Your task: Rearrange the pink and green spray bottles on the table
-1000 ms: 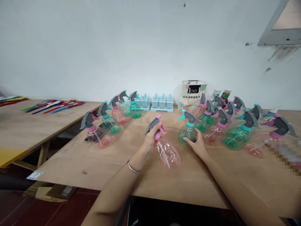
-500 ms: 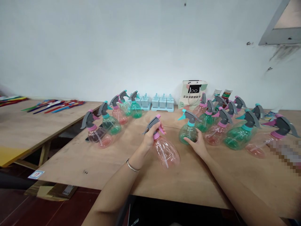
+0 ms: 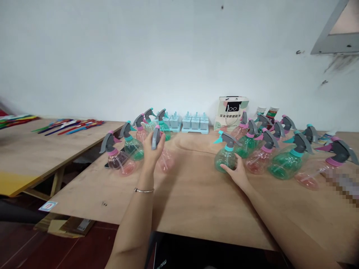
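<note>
My left hand (image 3: 153, 147) is closed round the neck of a pink spray bottle (image 3: 166, 161) with a grey trigger head, next to the left group of bottles. My right hand (image 3: 235, 170) curls round the side of a green spray bottle (image 3: 224, 158), which has a grey and turquoise head and stands upright on the table (image 3: 190, 201). Near my left hand stand another green spray bottle (image 3: 133, 147) and a pink one (image 3: 119, 162). To the right of my right hand are a pink spray bottle (image 3: 259, 160) and a larger-looking green one (image 3: 284, 164).
Pale blue ice-pop moulds (image 3: 195, 125) and a printed paper bag (image 3: 230, 114) stand by the wall. Several more spray bottles fill the right side. On a second table (image 3: 70, 149) to the left lie colourful flat strips (image 3: 73, 127).
My left hand has carried the pink spray bottle left and farther back, to the left group of bottles. My right hand stays on the green one.
</note>
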